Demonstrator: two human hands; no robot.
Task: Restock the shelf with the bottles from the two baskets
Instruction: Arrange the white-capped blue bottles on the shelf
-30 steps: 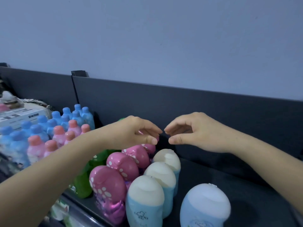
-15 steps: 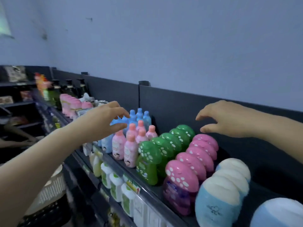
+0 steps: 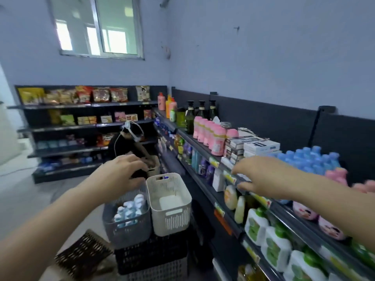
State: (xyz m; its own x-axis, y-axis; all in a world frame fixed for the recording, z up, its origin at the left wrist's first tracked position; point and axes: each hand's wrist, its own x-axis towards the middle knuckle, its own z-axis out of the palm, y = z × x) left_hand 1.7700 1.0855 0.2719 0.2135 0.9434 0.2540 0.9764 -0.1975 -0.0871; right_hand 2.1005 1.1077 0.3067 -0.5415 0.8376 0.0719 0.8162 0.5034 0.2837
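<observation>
1. Left hand (image 3: 119, 175) hovers over the grey basket (image 3: 125, 234). Fingers hang loosely curved and I see nothing in them.
2. Right hand (image 3: 261, 179) is out in front of the shelf (image 3: 188, 136), fingers spread and empty, touching nothing that I can make out.
3. The bottles (image 3: 129, 209) left to stock are in the grey basket: pale tops, blue bodies, standing packed together. They're blurred, so I can't read labels.
4. The white basket (image 3: 172, 218) sits just beside the grey one, on its shelf side. I see only its bare floor, so it looks emptied. Both baskets rest on a black crate (image 3: 150, 254).
5. My read on handling: small plastic bottles, light and stiff enough not to crush, but likely smooth and a bit slippery. Not fragile, though a dropped one will roll.
6. They're packed tight, so the sides aren't reachable. I'd come straight down and pinch one at the cap or shoulder, then lift it clear before regripping around the body.
7. One per hand is safe. Grabbing two in one hand risks a slip.
8. Likely destination is the top tier near the blue-capped bottles (image 3: 310, 161), which look like similar stock. That's only a guess.
9. Placing risk is a domino effect. The rows there stand close, so set each bottle down upright from above rather than sliding it in.
</observation>
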